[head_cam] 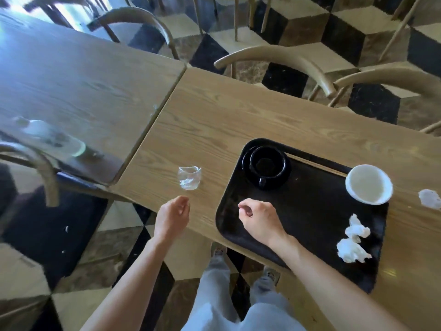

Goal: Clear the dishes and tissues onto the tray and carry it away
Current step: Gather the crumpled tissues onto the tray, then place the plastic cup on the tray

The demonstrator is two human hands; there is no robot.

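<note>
A black tray lies on the wooden table. On it stand a black cup on a black saucer at the far left corner, a white bowl at the far right, and two crumpled tissues near the right edge. Chopsticks lie along the tray's far rim. A clear glass stands on the table left of the tray. Another tissue lies on the table right of the tray. My left hand hovers just below the glass, empty, fingers loosely curled. My right hand rests over the tray's near left part, empty.
A second wooden table adjoins on the left, with a blurred glass item near its edge. Curved-back wooden chairs stand along the far side and one at the left. The floor is a checkered tile pattern.
</note>
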